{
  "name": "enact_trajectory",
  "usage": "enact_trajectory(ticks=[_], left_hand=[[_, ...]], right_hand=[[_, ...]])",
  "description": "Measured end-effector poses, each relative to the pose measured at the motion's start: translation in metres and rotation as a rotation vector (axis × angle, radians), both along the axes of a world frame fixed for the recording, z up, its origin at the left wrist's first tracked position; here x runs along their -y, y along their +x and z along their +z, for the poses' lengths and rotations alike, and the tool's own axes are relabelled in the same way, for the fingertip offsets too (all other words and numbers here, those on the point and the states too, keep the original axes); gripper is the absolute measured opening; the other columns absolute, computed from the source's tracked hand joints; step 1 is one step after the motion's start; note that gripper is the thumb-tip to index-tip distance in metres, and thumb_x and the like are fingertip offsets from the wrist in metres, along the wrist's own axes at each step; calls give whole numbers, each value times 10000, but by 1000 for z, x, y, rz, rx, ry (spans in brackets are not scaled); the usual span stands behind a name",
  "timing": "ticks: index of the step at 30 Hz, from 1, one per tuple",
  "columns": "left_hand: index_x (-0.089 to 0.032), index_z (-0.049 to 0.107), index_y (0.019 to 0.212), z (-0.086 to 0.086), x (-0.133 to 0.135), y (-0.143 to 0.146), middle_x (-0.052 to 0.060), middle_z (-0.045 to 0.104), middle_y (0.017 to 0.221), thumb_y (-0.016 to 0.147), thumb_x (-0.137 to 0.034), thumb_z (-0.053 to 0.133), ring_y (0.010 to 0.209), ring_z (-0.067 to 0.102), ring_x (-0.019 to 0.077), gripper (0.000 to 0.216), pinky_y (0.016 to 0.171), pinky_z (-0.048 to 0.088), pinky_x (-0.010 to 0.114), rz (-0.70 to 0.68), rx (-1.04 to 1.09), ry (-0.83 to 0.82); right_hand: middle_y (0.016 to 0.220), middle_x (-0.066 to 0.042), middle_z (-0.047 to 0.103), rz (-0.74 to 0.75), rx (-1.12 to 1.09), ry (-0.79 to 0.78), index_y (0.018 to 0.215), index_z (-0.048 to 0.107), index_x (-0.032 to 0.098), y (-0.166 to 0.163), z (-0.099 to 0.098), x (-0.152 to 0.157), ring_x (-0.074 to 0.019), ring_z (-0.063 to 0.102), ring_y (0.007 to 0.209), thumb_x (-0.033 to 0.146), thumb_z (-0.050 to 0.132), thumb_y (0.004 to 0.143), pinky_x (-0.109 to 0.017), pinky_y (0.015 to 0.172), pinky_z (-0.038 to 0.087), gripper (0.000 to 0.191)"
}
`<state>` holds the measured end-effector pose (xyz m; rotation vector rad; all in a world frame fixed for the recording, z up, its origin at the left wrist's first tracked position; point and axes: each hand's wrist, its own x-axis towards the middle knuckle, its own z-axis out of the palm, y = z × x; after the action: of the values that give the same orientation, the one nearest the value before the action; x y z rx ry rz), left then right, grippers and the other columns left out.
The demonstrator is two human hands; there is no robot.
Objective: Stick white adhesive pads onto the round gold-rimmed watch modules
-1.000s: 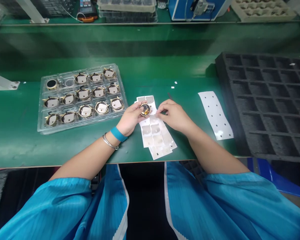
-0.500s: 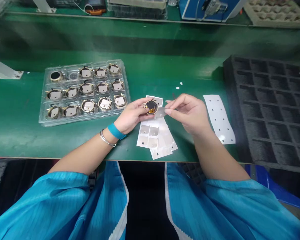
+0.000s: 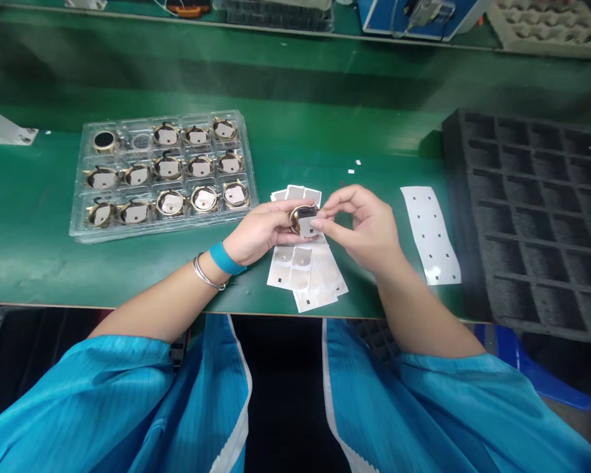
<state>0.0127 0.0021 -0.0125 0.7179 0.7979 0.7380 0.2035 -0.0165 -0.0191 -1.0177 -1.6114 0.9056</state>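
The left hand (image 3: 257, 231) pinches a watch (image 3: 303, 212), and if the right hand (image 3: 367, 226) wobbles, its pinched sticker (image 3: 307, 228) could go crooked.

Green tabletop (image 3: 29, 263): widest open lane behind hands, between clear plastic compartment tray (image 3: 167, 226) of gold watch cases at left and black foam compartment tray (image 3: 465, 217) at right; only tiny white scraps (image 3: 351, 171) there. Left hand (image 3: 256, 231) just beside clear tray's near right corner, gap tight. Fingers of both hands meet at gold-rimmed round watch case (image 3: 295, 222), blocking space over overlapping white sticker sheets (image 3: 320, 266). Narrow gap between right hand (image 3: 367, 226) and flat white dotted strip (image 3: 429, 235). Foam tray's raised wall bars right; shelf (image 3: 128, 10) spans back.
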Motion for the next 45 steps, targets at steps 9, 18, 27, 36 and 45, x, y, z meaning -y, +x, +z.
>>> enact_trajectory(ticks=[9, 18, 27, 36, 45], left_hand=[[-104, 685, 1183, -2, 1, 0, 86, 763, 1018, 710, 7, 552, 823, 750, 169, 503, 918, 617, 351, -54, 23, 10], [-140, 657, 1233, -12, 4, 2, 108, 757, 1099, 767, -127, 769, 960, 743, 201, 479, 941, 600, 353, -85, 39, 127], [-136, 672, 1197, -16, 4, 2, 94, 760, 1080, 721, -138, 831, 929, 742, 177, 502, 916, 609, 323, -52, 88, 110], [-151, 700, 1170, -18, 4, 3, 35, 734, 906, 710, -166, 833, 912, 734, 180, 479, 922, 608, 338, -28, 29, 124], [-157, 709, 1145, -15, 5, 5, 87, 754, 1037, 719, -207, 833, 1053, 715, 234, 446, 987, 583, 406, -23, 34, 119]], right_hand=[[754, 53, 686, -151, 97, 52, 830, 571, 229, -8, -1, 5, -145, 634, 685, 212, 779, 767, -303, 703, 504, 218], [765, 55, 704, -233, 172, 88, 785, 567, 229, -14, 2, 9, -152, 649, 697, 190, 754, 776, -352, 794, 505, 191], [772, 63, 692, -226, 224, 106, 785, 585, 220, -12, 3, 7, -149, 665, 708, 148, 792, 769, -370, 853, 491, 219], [770, 43, 697, -245, 259, 70, 763, 582, 238, -14, 1, 7, -174, 657, 743, 142, 759, 775, -364, 814, 514, 202], [768, 48, 698, -257, 276, 92, 759, 572, 238, -16, 0, 8, -176, 654, 735, 148, 748, 784, -423, 937, 484, 199]])
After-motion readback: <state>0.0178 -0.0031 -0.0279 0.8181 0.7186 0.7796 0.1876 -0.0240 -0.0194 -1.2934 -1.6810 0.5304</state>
